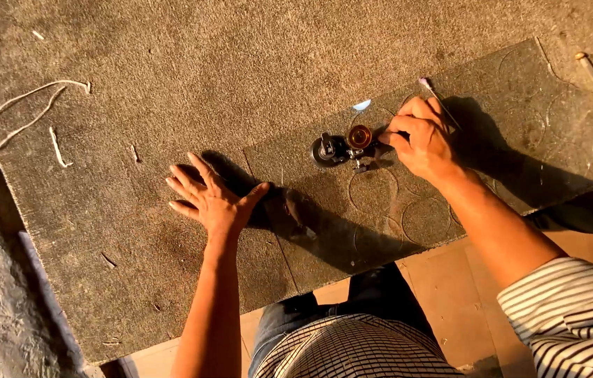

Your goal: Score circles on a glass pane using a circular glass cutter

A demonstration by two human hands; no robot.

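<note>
We are pinching the circle cutter [344,148] under our right hand [422,140], fingers closed on its arm. Our left hand [211,197] is lying open, flat beside the glass sheet [464,91]: likely rigid, brittle, sharp-edged.

Rough, matt felt-like cloth covered the bench [170,63]. Just beside the right hand's fingertips [389,137], the tool [345,147] showed dark metal and a glossy amber knob.

No packages, labels, signs or screens seem visible.
</note>
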